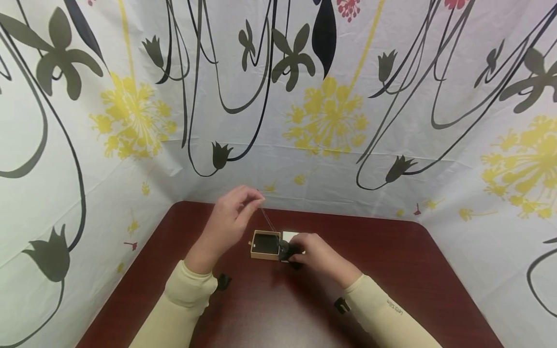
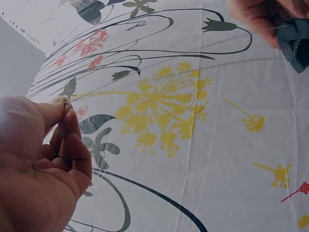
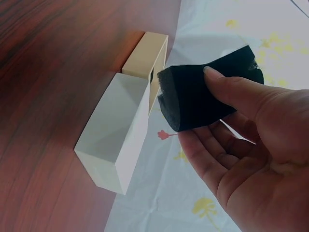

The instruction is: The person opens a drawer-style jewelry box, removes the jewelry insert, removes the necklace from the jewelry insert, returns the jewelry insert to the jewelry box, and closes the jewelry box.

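Note:
My left hand [image 1: 228, 212] is raised over the table and pinches the end of a thin silver chain necklace [image 1: 268, 221] between thumb and fingertips. A small gold-coloured clasp [image 2: 64, 100] shows at that pinch in the left wrist view. From there two strands run, nearly taut, to a small black cloth pouch [image 3: 203, 92]. My right hand [image 1: 319, 251] grips this pouch, thumb on top and fingers beneath, with its mouth gaping toward the left. The far part of the chain is hidden at the pouch.
A tan drawer-style box [image 1: 265, 257] with a dark lining lies open just left of the pouch. Beside it stands a white box piece [image 3: 104, 123], partly behind my right hand in the head view. Patterned cloth [image 1: 261, 121] walls the reddish-brown table [image 1: 374, 241].

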Tool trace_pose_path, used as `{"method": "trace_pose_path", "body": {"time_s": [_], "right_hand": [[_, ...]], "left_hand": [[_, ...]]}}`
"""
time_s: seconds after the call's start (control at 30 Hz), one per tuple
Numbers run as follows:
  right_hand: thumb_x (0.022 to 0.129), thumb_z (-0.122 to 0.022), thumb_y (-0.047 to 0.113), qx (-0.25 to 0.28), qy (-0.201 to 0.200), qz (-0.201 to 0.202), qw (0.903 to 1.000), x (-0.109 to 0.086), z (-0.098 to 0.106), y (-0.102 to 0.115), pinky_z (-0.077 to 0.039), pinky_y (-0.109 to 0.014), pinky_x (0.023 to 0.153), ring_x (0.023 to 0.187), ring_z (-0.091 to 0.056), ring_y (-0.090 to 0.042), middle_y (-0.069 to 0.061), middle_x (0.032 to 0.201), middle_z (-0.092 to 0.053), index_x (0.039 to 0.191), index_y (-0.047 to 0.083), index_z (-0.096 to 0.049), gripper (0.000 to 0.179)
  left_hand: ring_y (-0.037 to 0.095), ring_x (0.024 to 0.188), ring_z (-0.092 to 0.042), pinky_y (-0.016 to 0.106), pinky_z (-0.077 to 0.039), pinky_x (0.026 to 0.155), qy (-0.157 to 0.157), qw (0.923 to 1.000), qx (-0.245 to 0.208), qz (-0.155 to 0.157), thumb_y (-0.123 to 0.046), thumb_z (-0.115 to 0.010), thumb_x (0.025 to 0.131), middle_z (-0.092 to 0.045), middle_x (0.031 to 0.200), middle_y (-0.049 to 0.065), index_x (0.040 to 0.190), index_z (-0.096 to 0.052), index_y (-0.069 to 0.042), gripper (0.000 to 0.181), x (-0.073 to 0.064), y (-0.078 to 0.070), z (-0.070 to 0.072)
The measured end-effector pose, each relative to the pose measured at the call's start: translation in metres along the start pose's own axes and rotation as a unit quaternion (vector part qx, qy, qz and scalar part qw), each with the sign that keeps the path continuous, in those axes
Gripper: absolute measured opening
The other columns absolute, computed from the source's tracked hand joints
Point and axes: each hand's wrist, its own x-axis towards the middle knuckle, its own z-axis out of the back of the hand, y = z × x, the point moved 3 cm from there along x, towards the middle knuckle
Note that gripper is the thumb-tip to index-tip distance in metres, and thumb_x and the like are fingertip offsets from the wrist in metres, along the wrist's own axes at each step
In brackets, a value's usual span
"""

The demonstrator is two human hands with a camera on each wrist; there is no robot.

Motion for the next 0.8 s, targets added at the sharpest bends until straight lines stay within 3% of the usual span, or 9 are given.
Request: {"method": "trace_pose_path", "body": {"time_s": [0.6, 0.8], "right_hand": [[0.088, -0.093, 0.007, 0.015, 0.002, -0.018, 0.9997, -0.0028, 0.0000, -0.0052, -0.059, -0.036, 0.083, 0.089, -0.068, -0.007, 0.012, 0.095, -0.072, 0.103, 0.017, -0.079, 0.023], [0.089, -0.093, 0.007, 0.016, 0.001, -0.018, 0.9997, -0.0026, -0.0005, -0.0063, -0.059, -0.035, 0.083, 0.088, -0.068, -0.005, 0.013, 0.094, -0.072, 0.103, 0.018, -0.078, 0.023]], "left_hand": [[0.015, 0.093, -0.068, 0.040, -0.064, 0.079, -0.004, 1.0000, -0.001, -0.004, -0.005, -0.073, 0.107, -0.074, 0.102, 0.003, 0.108, -0.075, -0.008, 0.004, 0.0002, 0.0008, 0.0032], [0.014, 0.092, -0.067, 0.036, -0.064, 0.079, -0.006, 1.0000, 0.001, -0.001, -0.006, -0.073, 0.107, -0.073, 0.102, 0.001, 0.108, -0.076, -0.009, 0.004, 0.0004, 0.0012, 0.0043]]}}
